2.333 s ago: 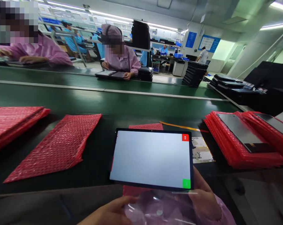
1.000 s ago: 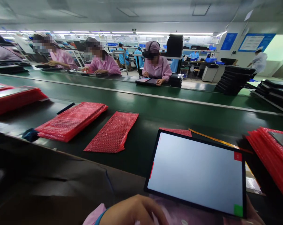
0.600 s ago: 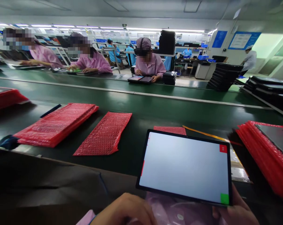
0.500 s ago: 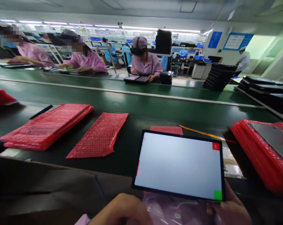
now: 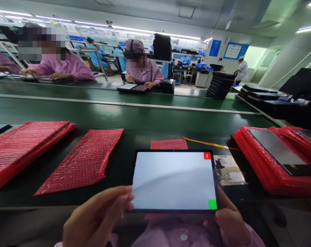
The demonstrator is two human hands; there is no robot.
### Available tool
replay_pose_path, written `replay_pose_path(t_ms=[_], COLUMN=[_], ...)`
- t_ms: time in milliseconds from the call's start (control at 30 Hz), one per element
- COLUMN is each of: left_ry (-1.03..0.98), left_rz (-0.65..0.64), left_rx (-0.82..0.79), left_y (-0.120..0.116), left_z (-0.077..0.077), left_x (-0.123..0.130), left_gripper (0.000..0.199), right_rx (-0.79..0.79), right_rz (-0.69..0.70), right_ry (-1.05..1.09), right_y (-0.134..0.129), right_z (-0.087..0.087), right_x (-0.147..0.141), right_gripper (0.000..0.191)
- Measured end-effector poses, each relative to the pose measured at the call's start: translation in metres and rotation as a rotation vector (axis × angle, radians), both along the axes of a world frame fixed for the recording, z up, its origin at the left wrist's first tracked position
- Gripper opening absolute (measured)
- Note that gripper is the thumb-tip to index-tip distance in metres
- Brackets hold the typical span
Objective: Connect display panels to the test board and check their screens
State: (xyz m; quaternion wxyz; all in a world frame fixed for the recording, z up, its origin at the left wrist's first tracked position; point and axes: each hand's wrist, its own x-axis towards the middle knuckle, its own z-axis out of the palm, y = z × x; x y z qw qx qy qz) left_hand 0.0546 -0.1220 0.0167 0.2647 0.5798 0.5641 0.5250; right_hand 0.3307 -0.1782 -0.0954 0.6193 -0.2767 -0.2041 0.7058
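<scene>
A tablet [image 5: 173, 181] with a lit white screen is held in front of my body, tilted toward me. A red square and a green square show at the right end of its screen, with thin red marks along the left edge. My right hand [image 5: 230, 219] grips its lower right corner, thumb at the front edge and the other fingers partly hidden behind. At the tablet's left edge, my left hand [image 5: 99, 212] has its thumb and fingers drawn together on the frame. Behind the tablet, a red bubble-wrap piece [image 5: 168, 144] is partly covered.
Red bubble-wrap sleeves [image 5: 24, 147] and a flat bubble bag [image 5: 85, 161] lie at left. Bubble wrap [image 5: 263, 157] with grey panels sits at right, near an orange strip [image 5: 209, 142] and a printed sheet [image 5: 229, 169]. Across the green belt [image 5: 101, 113], co-workers sit beside black stacks [image 5: 219, 85].
My left hand has come up from below to the tablet's left edge. The tablet has shifted left in view and sits more level. The view has turned to the right.
</scene>
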Motion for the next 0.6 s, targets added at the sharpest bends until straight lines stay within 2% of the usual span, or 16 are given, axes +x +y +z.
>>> replay_pose_path(t_ms=[100,333,600], left_ry=[-0.038,0.016,0.005], left_rz=[0.046,0.056,0.083], left_rx=[0.051,-0.021,-0.041], left_y=[0.013,0.027,0.028], left_z=[0.009,-0.006,-0.009], left_x=[0.013,0.006,0.007], left_gripper=[0.017,0.037,0.038], right_rx=[0.071,0.165,0.167], right_rz=[0.007,0.033,0.05], right_ry=[0.031,0.028,0.052], right_y=[0.004,0.007,0.008], right_z=[-0.001,-0.009,-0.016], right_x=[-0.006,-0.01,-0.011], right_gripper=[0.064,0.069,0.07])
